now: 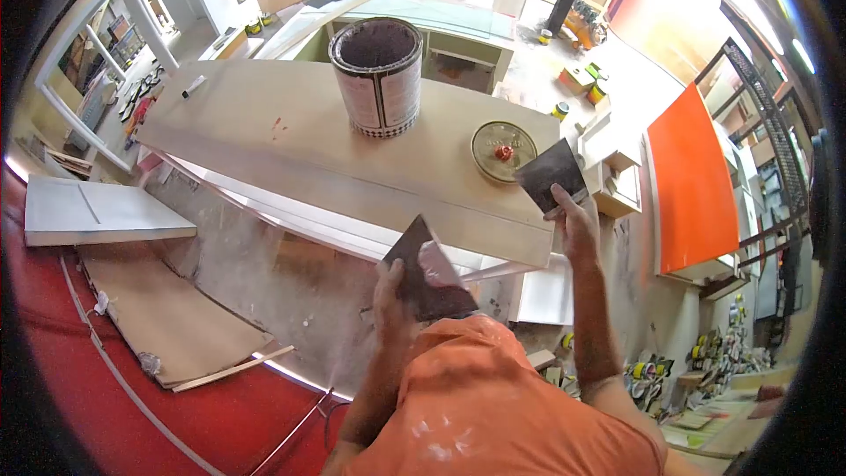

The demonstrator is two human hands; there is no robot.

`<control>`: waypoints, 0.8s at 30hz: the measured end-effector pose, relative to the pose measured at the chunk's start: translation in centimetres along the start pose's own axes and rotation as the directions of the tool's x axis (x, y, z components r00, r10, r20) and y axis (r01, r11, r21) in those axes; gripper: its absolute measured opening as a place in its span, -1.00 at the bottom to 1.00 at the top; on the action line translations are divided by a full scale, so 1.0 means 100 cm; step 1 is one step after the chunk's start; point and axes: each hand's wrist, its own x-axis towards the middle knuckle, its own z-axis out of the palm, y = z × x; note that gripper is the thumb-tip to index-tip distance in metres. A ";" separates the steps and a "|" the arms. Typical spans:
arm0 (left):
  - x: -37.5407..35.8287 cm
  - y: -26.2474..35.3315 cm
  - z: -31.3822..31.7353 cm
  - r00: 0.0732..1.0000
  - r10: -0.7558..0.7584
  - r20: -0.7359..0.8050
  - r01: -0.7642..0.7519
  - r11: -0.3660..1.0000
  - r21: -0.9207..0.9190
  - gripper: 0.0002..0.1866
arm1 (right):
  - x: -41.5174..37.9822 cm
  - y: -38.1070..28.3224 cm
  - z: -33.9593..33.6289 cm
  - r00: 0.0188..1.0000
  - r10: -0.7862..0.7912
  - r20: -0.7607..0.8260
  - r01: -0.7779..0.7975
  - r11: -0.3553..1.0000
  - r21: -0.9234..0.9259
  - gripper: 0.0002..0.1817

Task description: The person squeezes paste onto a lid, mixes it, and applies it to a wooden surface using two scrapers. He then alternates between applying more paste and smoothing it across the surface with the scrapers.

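My left hand (390,295) is closed on the edge of a dark, flat filler spreader (418,278), which has a smear of pale pink paste (438,264) on its face. A second dark, square spreader (552,178) is gripped in my right hand (577,222), thumb over its lower edge. Just left of that spreader, a round metal lid (486,143) lies on the board, with a small red blob (503,152) on it. A large open can (379,92) stands upright further back, its rim and inside stained dark.
A long beige board (264,115) on a white cabinet frame spans the space before me. A small tube (193,86) lies at its far left. A white panel (106,209) is at left. An orange panel (692,181) and yellow-black tins (599,91) are at right.
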 end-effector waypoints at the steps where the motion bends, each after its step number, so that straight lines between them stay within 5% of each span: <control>1: 0.001 0.003 -0.008 1.000 0.020 0.007 -0.019 1.000 -0.020 -0.62 | 0.011 -0.011 0.002 1.000 -0.007 0.002 0.007 1.000 -0.003 -0.74; 2: 0.003 0.007 -0.017 1.000 0.020 0.007 -0.020 1.000 -0.024 -0.62 | 0.021 -0.027 0.005 0.958 -0.263 0.114 0.286 0.843 -0.455 -0.70; 3: 0.003 0.010 -0.029 0.999 0.030 -0.038 -0.027 0.997 0.070 -0.64 | 0.030 -0.036 0.006 0.852 -0.412 0.322 0.494 0.433 -0.754 -0.64; 4: 0.002 0.012 -0.039 0.996 0.043 -0.080 -0.029 0.985 0.169 -0.65 | 0.039 -0.036 0.007 0.856 -0.407 0.319 0.489 0.438 -0.754 -0.64; 6: 0.000 0.014 -0.049 0.991 0.038 -0.131 -0.015 0.984 0.176 -0.66 | 0.056 -0.036 0.008 0.793 -0.232 0.564 0.547 -0.137 -0.826 -0.51; 10: -0.003 0.017 -0.070 0.954 0.000 -0.298 0.049 0.987 0.154 -0.70 | 0.074 -0.017 0.012 0.786 -0.123 0.606 0.584 -0.172 -0.793 -0.56; 17: 0.003 0.004 -0.092 0.964 0.012 -0.265 -0.020 0.999 -0.028 -0.70 | 0.069 -0.010 0.014 0.808 -0.107 0.579 0.564 -0.139 -0.814 -0.63; 24: 0.003 -0.010 -0.081 0.952 0.012 -0.306 0.023 0.994 0.110 -0.71 | 0.070 0.003 0.014 0.796 -0.113 0.595 0.581 -0.137 -0.803 -0.61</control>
